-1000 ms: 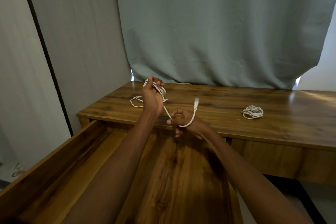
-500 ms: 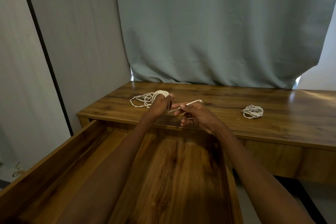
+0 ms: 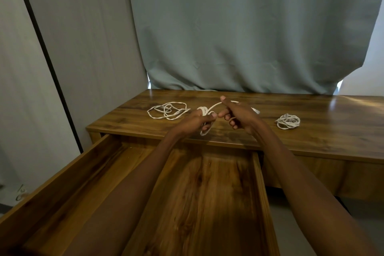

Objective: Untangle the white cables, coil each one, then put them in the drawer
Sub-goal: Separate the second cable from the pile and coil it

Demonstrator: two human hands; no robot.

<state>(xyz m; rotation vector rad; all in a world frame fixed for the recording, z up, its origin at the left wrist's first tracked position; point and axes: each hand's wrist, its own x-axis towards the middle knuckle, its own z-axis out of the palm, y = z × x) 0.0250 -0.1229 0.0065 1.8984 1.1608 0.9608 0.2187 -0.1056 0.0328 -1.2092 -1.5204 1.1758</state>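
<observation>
My left hand (image 3: 194, 121) grips a small coil of white cable (image 3: 204, 111) wound round its fingers, held just above the desk's front edge. My right hand (image 3: 239, 114) pinches the free end of that same cable and holds it raised over the coil. A second white cable (image 3: 168, 111) lies in loose loops on the desk to the left of my hands. A third cable, wound into a tight coil (image 3: 288, 121), rests on the desk to the right. The open wooden drawer (image 3: 207, 203) sits below my forearms with nothing visible inside.
The wooden desk (image 3: 332, 137) runs from centre to the right edge. A grey-green curtain (image 3: 239, 27) hangs behind it and a pale wall panel (image 3: 62, 48) with a black strip stands at the left. Something small lies on the floor (image 3: 20, 193) at the lower left.
My left hand dropped from an upright pose to the desk edge with the coil. My right hand rose and carried the cable's end over the coil.
</observation>
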